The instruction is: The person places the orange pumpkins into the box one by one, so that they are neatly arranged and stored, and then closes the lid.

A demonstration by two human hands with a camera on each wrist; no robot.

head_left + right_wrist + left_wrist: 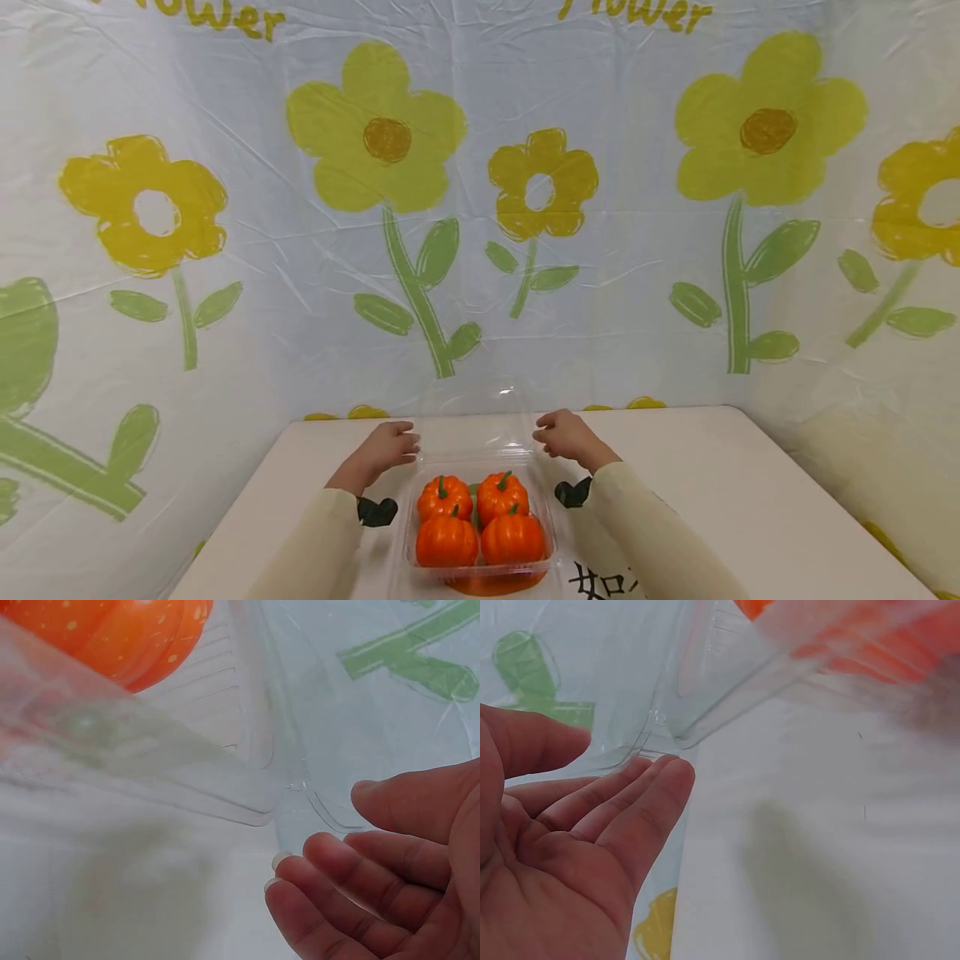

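Note:
A clear plastic clamshell box (552, 533) sits on the table, with several small orange pumpkins (447, 542) in its base. Its transparent lid (476, 425) stands raised at the far side. At the left side of the lid is my left hand (384, 450), its fingers extended and thumb apart; in the left wrist view, the fingertips (676, 774) are right at the clear plastic edge. Opposite it, my right hand (568, 436) has loosely bent fingers beside the lid's right edge. The right wrist view shows its thumb (382, 804) near a clear plastic corner, apart from the fingers.
The pale table (697, 483) ends at a flower-printed cloth (630, 275) that hangs behind and along both sides. Black written characters (596, 581) show on the surface right of the box. Dark bands (377, 511) are around the wrists.

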